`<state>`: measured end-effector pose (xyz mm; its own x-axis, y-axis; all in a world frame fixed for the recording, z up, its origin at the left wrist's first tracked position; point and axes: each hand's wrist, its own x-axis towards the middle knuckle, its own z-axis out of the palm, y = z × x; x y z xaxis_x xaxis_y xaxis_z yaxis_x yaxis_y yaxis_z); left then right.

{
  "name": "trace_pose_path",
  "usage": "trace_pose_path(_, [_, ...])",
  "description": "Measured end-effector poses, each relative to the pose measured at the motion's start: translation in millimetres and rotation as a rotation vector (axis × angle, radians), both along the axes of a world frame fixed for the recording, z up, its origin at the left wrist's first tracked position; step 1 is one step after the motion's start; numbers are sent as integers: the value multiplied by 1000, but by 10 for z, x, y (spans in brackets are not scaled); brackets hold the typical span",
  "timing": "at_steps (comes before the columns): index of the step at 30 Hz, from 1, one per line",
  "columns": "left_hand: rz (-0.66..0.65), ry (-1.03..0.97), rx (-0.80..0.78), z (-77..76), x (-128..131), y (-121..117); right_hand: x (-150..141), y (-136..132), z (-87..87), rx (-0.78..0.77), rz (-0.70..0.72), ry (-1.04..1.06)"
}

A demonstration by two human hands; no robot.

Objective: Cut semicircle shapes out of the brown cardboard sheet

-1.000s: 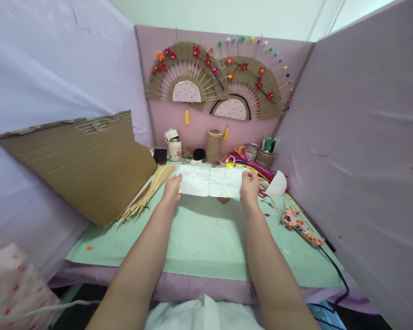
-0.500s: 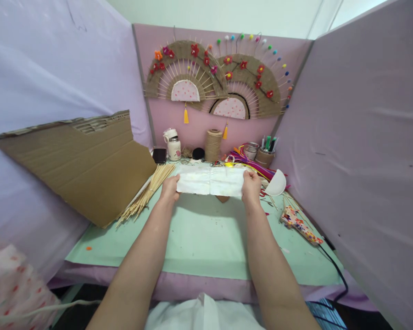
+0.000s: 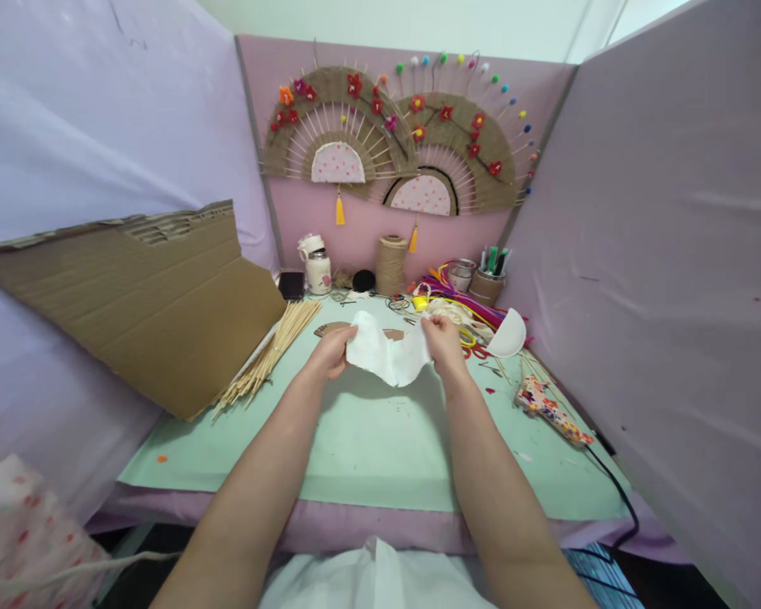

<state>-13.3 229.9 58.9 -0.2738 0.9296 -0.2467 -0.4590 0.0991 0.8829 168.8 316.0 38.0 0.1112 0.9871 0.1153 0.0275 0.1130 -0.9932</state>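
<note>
Between my hands hangs a white piece of cloth or tissue (image 3: 390, 359), sagging in the middle with a crease down its centre. My left hand (image 3: 335, 351) is closed on its left end, and my right hand (image 3: 442, 340) pinches its right end. The piece is held above the pale green tabletop (image 3: 380, 448). Behind it lies a brown cardboard arc (image 3: 333, 327), partly hidden by the white piece. Just right of my right hand are scissors (image 3: 468, 338) with yellow and red handles showing.
A large cardboard sheet (image 3: 165, 313) leans at the left beside a bundle of bamboo sticks (image 3: 270, 355). On the right lie a white half-disc (image 3: 508, 334) and a flower-patterned glue gun (image 3: 551, 410) with a black cord. Twine (image 3: 391, 266) and a bottle (image 3: 318, 269) stand at the back.
My hands have come closer together. The white piece, stretched flat before, now droops in the middle, and more of the cardboard arc behind it shows.
</note>
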Motion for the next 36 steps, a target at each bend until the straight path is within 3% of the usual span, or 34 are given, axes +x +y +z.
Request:
trace_pose_path(7, [-107,38,-25,-57,205,-29,-307,-316,-3,-19,272,6])
trace_pose_path(20, [-118,51,40,-81,194,-16,-384,-475,107,-46,512,210])
trace_pose_path(29, [-104,51,75,-59,206,-15,-411,-456,19,185,482,-42])
trace_pose_path(36, [-178,48,97,-82,211,-36,-405,-474,26,337,440,-200])
